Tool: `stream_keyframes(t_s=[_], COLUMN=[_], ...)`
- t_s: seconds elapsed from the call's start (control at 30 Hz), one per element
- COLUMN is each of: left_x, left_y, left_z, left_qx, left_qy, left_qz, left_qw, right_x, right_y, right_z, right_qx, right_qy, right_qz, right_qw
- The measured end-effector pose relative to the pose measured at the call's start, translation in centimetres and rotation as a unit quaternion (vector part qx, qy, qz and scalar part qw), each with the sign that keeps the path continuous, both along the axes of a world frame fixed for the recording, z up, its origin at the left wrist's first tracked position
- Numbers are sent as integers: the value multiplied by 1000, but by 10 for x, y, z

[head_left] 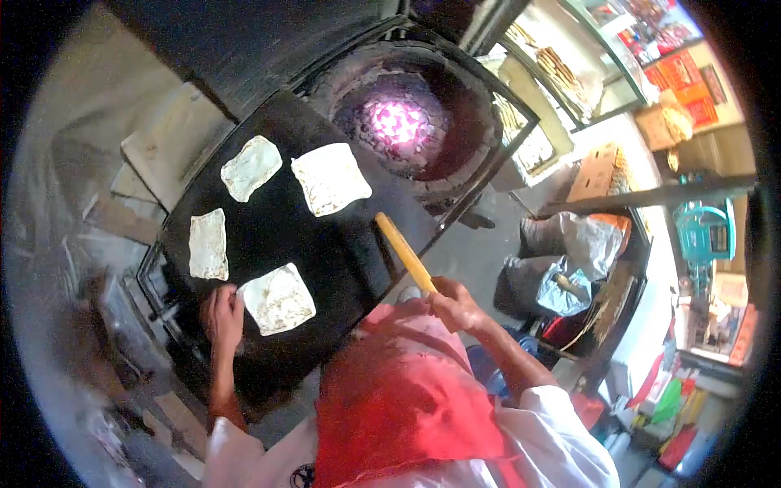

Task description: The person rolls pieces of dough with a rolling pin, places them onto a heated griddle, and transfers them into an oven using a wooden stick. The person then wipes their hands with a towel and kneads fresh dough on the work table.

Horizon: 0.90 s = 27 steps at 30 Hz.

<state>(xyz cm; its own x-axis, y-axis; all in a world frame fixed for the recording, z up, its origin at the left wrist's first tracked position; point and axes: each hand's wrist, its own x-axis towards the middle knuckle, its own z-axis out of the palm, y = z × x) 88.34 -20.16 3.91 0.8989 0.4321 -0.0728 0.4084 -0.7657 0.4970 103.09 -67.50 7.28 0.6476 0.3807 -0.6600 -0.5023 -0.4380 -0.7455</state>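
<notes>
Right hand (454,305) closed round near end of wooden stick (404,253); left hand (224,313) at corner of nearest flatbread (280,298), finger spread partly hidden, can't tell if gripping. Stick's long axis runs diagonally, far end pointing forward-left over right side of black griddle (264,220). Three more dough sheets (332,179) lie flat farther out, apart from each other. Beyond griddle, round pit (325,102) with glowing coals (397,122). Dark round emblem (302,476) on white shirt (553,435), lettering on red sheets (687,81) at right too small to read
</notes>
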Motion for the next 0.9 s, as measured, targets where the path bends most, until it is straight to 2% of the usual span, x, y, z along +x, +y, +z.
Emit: stream_keyframes(t_s=[0.1, 0.17, 0.23, 0.3, 0.37, 0.43, 0.5, 0.57, 0.6, 0.63, 0.7, 0.73, 0.8, 0.83, 0.87, 0.9], left_x=[72, 128, 180, 218, 234, 242, 240, 239, 244, 248, 248, 251, 243, 234, 223, 213], left_y=[-47, -75, -96, -115, -136, -160, -189, -225, -243, -260, -288, -295, -306, -310, -312, -314], left_z=[2, -8, -16, -30, -45, -48, -51, -55, -44, -43, -48, -37, -22, -18, -16, -8], left_qx=[-28, 31, 33, 106, 129, 104, 53, -33, -47, -80, -121, -112, -94, -71, -141, -147], left_qy=[-85, -114, -85, -118, -91, 53, 30, -37, -15, 5, -87, -122, -149, -171, -164, -166], left_qz=[-9, -34, -19, 0, 47, 36, 0, -26, -43, -30, -20, -21, 21, 59, 87, 87], left_qw=[996, 992, 996, 987, 986, 993, 998, 998, 998, 996, 989, 986, 984, 981, 972, 971], right_x=[29, 56, 82, 112, 146, 174, 186, 199, 203, 205, 207, 216, 238, 242, 249, 256], right_y=[7, 2, -9, -10, -10, -21, -35, -50, -58, -68, -87, -86, -68, -75, -92, -115], right_z=[-3, -12, -25, -18, -4, -9, -37, -55, -65, -74, -81, -56, 12, 9, -1, -19], right_qx=[-12, -11, -19, -16, -43, -48, -26, 24, 22, -80, -283, -290, -131, -137, -69, 0], right_qy=[-16, -46, -54, -21, -4, -32, -36, 108, 114, 78, 0, 0, 124, 124, 116, 105], right_qz=[21, 41, 71, 84, 107, 243, 216, 182, 190, 215, 253, 255, 278, 278, 239, 199], right_qw=[1000, 998, 996, 996, 993, 968, 975, 977, 975, 970, 925, 922, 944, 943, 962, 974])
